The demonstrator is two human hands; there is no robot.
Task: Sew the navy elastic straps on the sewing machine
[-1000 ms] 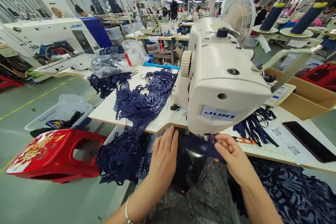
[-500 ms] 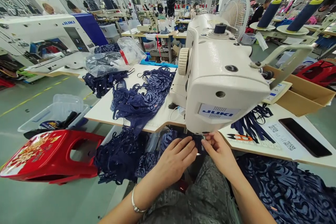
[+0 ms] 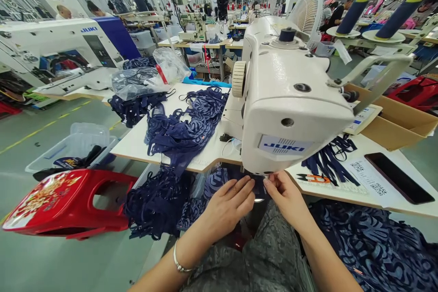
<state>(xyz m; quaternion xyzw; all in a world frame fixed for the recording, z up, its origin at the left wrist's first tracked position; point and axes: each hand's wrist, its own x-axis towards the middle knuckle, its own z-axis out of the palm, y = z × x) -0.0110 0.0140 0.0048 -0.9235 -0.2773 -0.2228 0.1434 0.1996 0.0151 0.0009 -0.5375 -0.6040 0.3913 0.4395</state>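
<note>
A white sewing machine (image 3: 297, 82) marked JUKI stands in front of me, its needle area largely hidden by its head and my fingers. Below that head lies the dark fabric of a navy bra (image 3: 258, 186); a patterned part of the garment shows left of my fingers. My left hand (image 3: 228, 201) is curved over the fabric, fingers together, holding it from the left. On the other side, my right hand (image 3: 283, 192) pinches the fabric's edge between thumb and fingers, close under the machine head.
Navy bras (image 3: 195, 123) are heaped on the table's left side, with more garments (image 3: 153, 205) hanging below. Right of the machine lie orange-handled thread snips (image 3: 313, 178), navy straps (image 3: 337, 157) and a phone (image 3: 398, 178). A red stool (image 3: 68, 200) stands at left; patterned fabric (image 3: 372, 237) lies at lower right.
My left hand has shifted slightly left and up, and more dark fabric shows between my hands. The right hand keeps its pinch in nearly the same place.
</note>
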